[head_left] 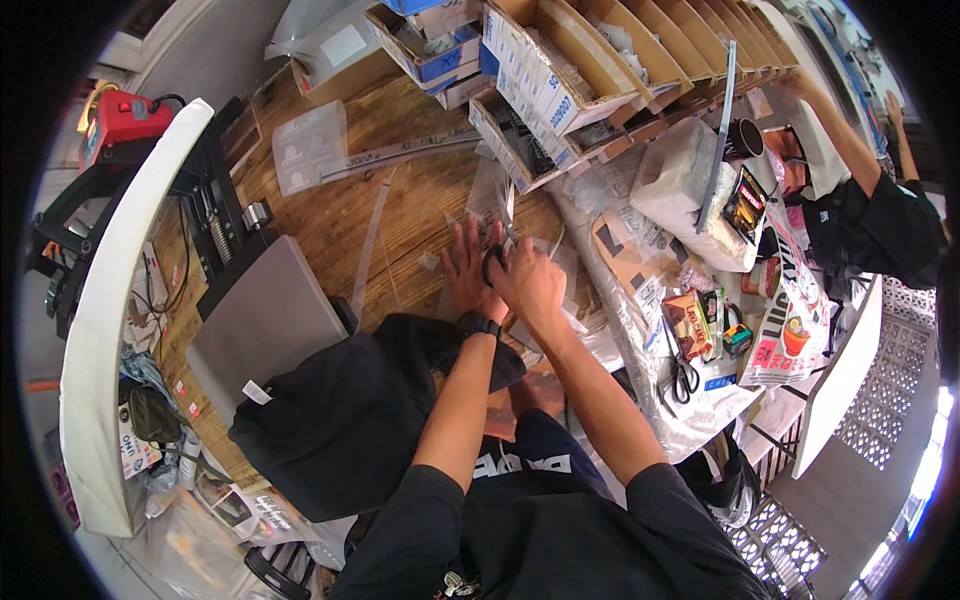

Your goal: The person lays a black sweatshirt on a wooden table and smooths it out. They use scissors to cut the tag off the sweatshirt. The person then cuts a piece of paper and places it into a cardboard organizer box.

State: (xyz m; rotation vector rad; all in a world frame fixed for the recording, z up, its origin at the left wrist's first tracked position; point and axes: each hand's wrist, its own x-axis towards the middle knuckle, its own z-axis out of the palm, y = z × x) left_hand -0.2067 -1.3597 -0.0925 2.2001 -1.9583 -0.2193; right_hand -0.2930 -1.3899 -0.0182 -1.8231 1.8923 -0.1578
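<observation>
My left hand (468, 272) lies flat on the wooden table (410, 215), its fingers spread over a piece of clear film (482, 203). Close beside it, my right hand (534, 284) grips black-handled scissors (492, 263). Their blades point away from me, over the film; whether they are apart is too small to tell. Thin clear strips (371, 235) and scraps lie around both hands. A black garment (345, 420) is heaped by my left forearm, partly over a grey press plate (262, 318).
Cardboard bins (570, 60) line the back. A printed translucent strip (400, 153) lies before them. To the right, a silver-covered surface (690, 425) bears other scissors (684, 380), snack packets (688, 322) and a foam-wrapped block (680, 180). Another person's arm (850, 140) reaches in at far right.
</observation>
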